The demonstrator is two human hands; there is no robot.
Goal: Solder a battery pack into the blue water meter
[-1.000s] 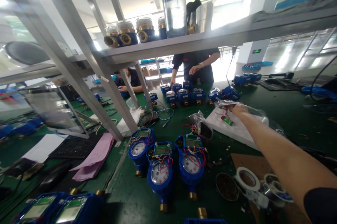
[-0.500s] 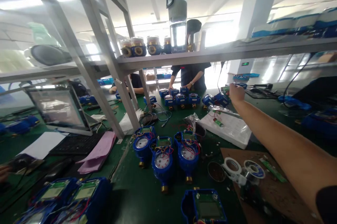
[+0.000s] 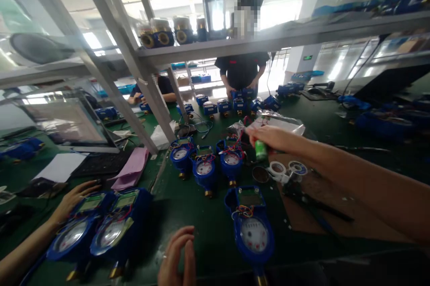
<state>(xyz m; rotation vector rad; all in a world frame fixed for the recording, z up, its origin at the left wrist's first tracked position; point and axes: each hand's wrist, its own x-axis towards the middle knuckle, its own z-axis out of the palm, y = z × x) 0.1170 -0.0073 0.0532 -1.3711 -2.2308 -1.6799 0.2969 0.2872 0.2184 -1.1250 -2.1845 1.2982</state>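
Your right hand point(image 3: 267, 137) is closed around a green cylinder point(image 3: 261, 151), held beyond the near meter point(image 3: 254, 234). Your left hand point(image 3: 177, 254), left of that meter, is half open, fingers loosely curled, gripping nothing that shows. Three wired meters point(image 3: 204, 168) lie beyond it, leftward; tape rolls point(image 3: 297, 168) beyond it, rightward.

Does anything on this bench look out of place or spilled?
Nothing looks clearly damaged. Slightly untidy: coloured wires bunch loose and uncovered on the front water meter, and small white scraps dot the green tabletop beside the brown board like stray litter.
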